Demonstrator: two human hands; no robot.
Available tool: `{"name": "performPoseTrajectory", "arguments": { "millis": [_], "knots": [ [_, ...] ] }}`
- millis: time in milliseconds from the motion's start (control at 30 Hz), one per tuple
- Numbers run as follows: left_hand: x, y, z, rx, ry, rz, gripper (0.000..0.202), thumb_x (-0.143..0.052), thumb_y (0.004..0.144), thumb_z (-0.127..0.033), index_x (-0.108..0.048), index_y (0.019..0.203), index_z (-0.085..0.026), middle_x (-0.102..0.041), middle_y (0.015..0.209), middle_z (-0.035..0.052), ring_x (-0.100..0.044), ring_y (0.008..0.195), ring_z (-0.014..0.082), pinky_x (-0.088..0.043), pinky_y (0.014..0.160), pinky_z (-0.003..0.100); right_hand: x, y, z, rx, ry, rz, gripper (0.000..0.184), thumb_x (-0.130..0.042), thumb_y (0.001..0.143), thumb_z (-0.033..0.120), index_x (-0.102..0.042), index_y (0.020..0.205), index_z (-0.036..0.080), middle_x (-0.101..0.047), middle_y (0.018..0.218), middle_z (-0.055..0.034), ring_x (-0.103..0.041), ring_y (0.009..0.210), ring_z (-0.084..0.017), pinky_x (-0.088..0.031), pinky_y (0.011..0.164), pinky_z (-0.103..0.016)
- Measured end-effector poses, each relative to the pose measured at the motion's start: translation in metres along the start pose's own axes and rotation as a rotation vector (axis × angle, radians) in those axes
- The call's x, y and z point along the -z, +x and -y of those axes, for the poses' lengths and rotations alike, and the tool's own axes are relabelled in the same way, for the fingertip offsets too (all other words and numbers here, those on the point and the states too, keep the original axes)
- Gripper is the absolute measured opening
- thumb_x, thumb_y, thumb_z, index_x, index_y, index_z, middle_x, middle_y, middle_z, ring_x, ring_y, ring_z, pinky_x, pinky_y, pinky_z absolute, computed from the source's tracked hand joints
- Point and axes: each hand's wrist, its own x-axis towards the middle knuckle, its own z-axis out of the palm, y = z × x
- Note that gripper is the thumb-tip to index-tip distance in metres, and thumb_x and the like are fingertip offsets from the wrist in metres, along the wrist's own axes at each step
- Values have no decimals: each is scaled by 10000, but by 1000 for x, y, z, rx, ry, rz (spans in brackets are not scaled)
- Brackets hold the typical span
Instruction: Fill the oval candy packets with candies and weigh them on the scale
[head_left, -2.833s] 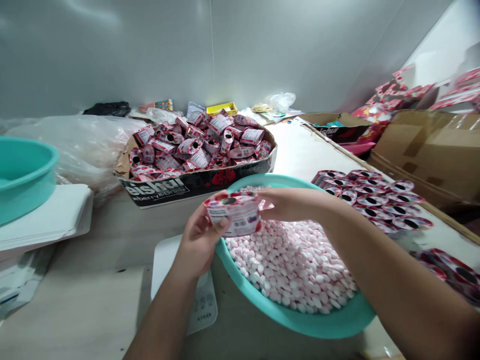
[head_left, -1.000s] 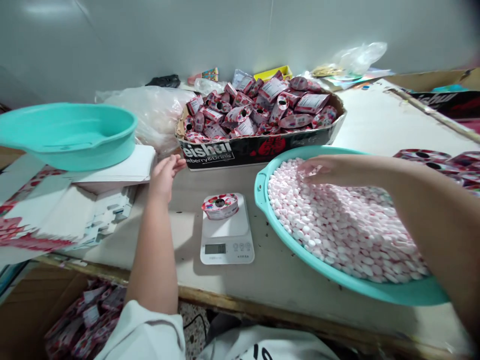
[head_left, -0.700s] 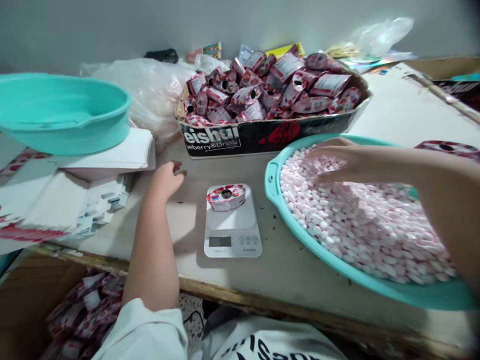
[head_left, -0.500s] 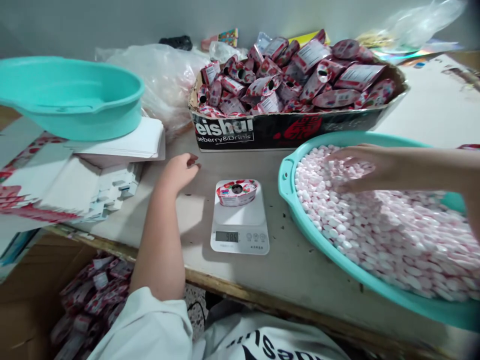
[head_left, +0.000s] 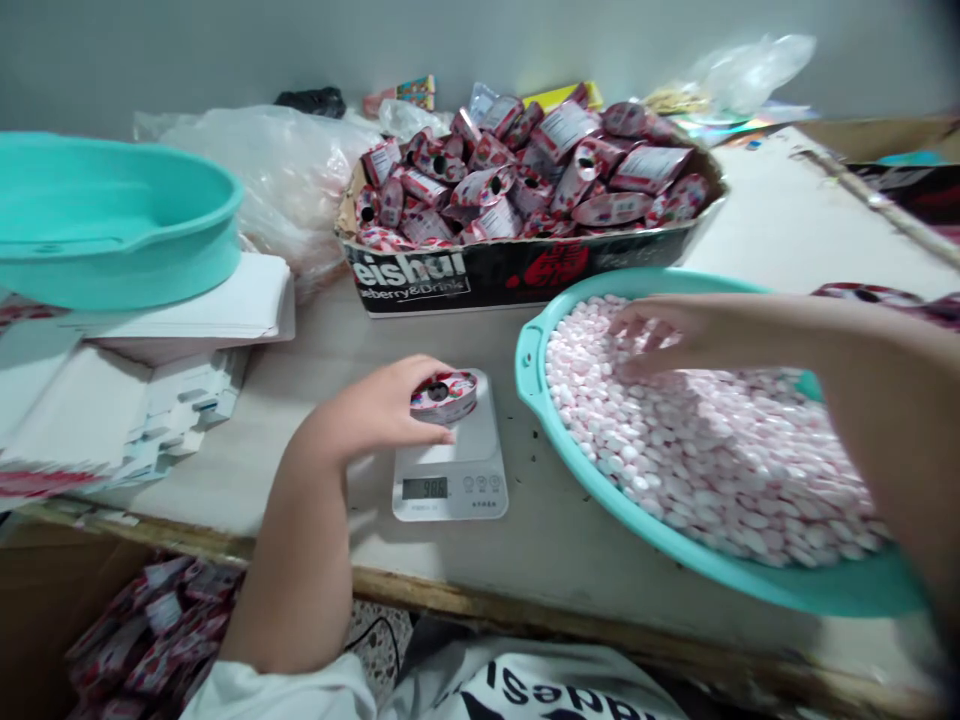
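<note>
A small red-and-white candy box (head_left: 447,393) sits on a white digital scale (head_left: 450,480) near the table's front edge. My left hand (head_left: 382,408) is wrapped round the box's left side, thumb along its front. My right hand (head_left: 660,335) lies on the heap of pink-and-white candies (head_left: 697,450) in a large teal basin (head_left: 540,400), fingers curled into the candies; what they hold, if anything, is hidden.
A black cardboard tray (head_left: 480,275) heaped with the same boxes stands behind the scale. A second teal basin (head_left: 112,235) rests on stacked white card blanks (head_left: 187,320) at the left. More boxes lie in a carton (head_left: 135,630) under the table's edge.
My left hand has come in from the bare table left of the scale and closed on the box. The right hand has stayed on the candies.
</note>
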Motion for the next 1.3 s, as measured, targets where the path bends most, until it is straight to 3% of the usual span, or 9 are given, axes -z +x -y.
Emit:
{"name": "performPoseTrajectory", "arguments": {
  "millis": [133,333,500,600,700,833,967,1133,1300],
  "knots": [
    [0,11,-19,59,48,-64,279,-751,763,-335,-777,1028,-251,-779,971,27,-711,863,268,-522,710,310,1,4,1,-11,41,-66,388,-608,916,491,-665,1163,197,-715,1025,-77,-621,833,-178,-432,732,-288],
    [24,38,-82,-213,225,-431,399,-766,771,-311,-776,1163,-238,-772,1093,31,-700,932,263,-538,877,323,1,-2,18,70,533,-319,385,-504,1026,490,-657,1049,138,-658,963,-74,-551,739,-110,-408,624,-218],
    [0,86,-153,-355,643,-218,391,-659,751,-127,-771,1122,-177,-745,1032,99,-696,968,280,-551,875,344,5,-12,36,163,1030,-301,427,-428,1061,527,-647,1132,168,-674,1135,-99,-636,722,-104,-507,585,-202],
    [-6,101,-175,-389,761,-263,419,-650,759,-135,-748,1166,-164,-720,994,110,-689,947,281,-552,835,353,8,-14,35,170,1153,-293,502,-499,1001,630,-664,1106,167,-714,1061,-91,-630,658,-107,-513,549,-205],
    [-7,104,-179,-412,769,-303,487,-650,773,-130,-720,1253,-170,-710,988,115,-683,945,290,-549,834,376,9,-13,32,169,1240,-323,578,-474,978,700,-669,1048,160,-723,969,-83,-632,636,-117,-525,542,-216],
    [-15,105,-176,-364,852,-212,352,-636,783,-122,-757,1114,-144,-716,993,135,-689,936,302,-550,806,376,7,-13,38,59,1247,-246,558,-490,987,665,-672,942,139,-676,767,-59,-581,520,-124,-499,486,-240],
    [-19,108,-175,-414,848,-334,346,-656,787,-155,-730,1124,-122,-712,1015,143,-683,960,297,-554,846,382,6,-18,51,162,1351,-259,524,-404,1048,605,-675,1009,158,-682,733,-38,-608,557,-121,-537,554,-227],
    [-15,113,-171,-372,820,-244,256,-637,798,-128,-743,1030,-100,-722,997,157,-696,944,303,-561,857,396,3,-21,54,131,1343,-268,483,-460,1048,533,-624,850,124,-612,601,-42,-575,499,-124,-517,511,-225],
    [-18,117,-168,-432,778,-326,416,-651,794,-119,-706,1206,-125,-720,1040,141,-693,981,306,-576,898,424,-3,-14,47,240,1320,-356,394,-431,1077,435,-568,834,157,-594,607,-14,-574,502,-108,-497,503,-204]
  ]
}}
